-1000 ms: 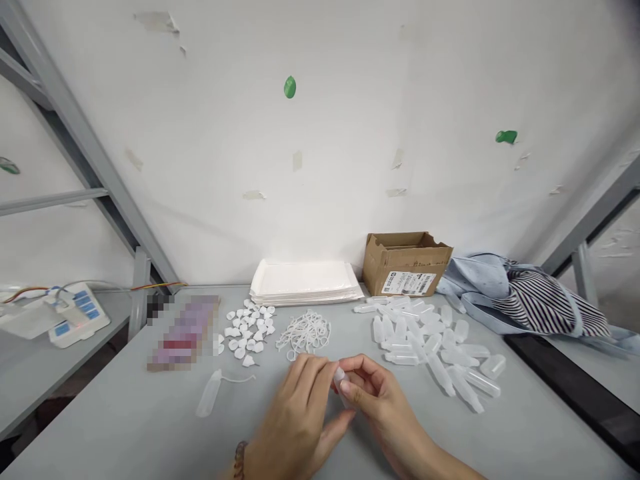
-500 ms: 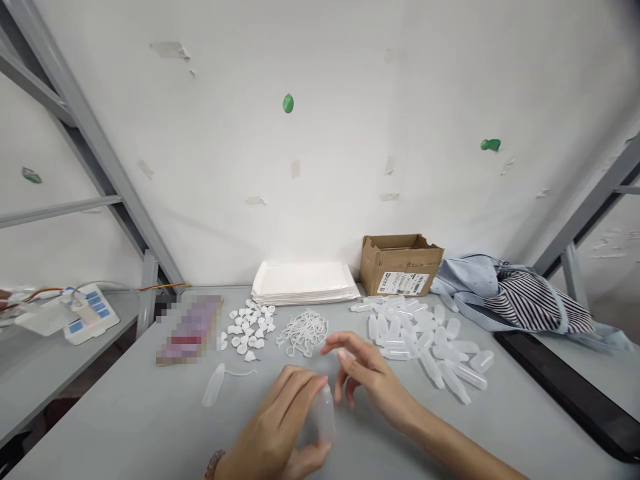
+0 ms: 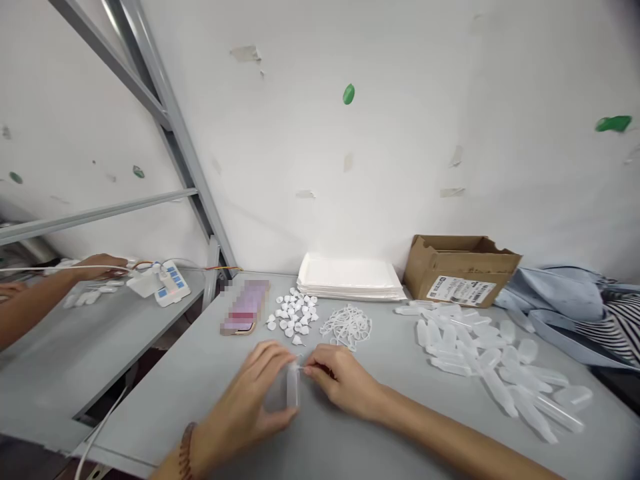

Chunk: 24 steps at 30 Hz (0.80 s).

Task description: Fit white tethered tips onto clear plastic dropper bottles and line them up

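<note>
The left hand point(image 3: 257, 390) curls partway round a translucent bottle point(image 3: 293, 389) at the near part of the tabletop point(image 3: 200, 373), fingers by its top, thumb near its base. The right hand point(image 3: 345, 381) is closed to a pinch on what looks like a thin white strand point(image 3: 300, 367) by the neck. A sideways tug could tilt the bottle, or a loose pinch lose the strand. The bottle's long axis looks roughly upright, neck uppermost; whether its base touches down, I cannot tell.
</note>
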Tool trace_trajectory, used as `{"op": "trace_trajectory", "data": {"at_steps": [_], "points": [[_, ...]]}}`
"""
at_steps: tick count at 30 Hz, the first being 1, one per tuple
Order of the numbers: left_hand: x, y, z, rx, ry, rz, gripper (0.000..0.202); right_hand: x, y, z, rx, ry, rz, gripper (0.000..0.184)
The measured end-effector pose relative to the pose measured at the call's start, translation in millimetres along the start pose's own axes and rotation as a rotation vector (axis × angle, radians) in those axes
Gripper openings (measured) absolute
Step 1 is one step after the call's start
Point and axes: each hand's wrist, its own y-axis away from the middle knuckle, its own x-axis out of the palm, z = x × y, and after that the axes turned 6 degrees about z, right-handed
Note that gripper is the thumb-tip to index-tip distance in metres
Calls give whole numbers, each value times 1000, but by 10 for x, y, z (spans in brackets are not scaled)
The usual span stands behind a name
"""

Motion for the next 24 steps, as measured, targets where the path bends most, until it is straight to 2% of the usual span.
{"op": "trace_trajectory", "data": {"at_steps": [5,10,18,24], "points": [[-212,-80,315,-111,63,193,46,174,-271,-43,7,264,9,22],[-253,-171,494,-171,170,327,49,269,-367,-59,46,490,4,24],[-273,-165,522,-229,208,427,50,326,-393,-84,31,643,16,22],[-254,-159,534,-259,223,430,69,329,-384,-53,22,677,2,18]]}}
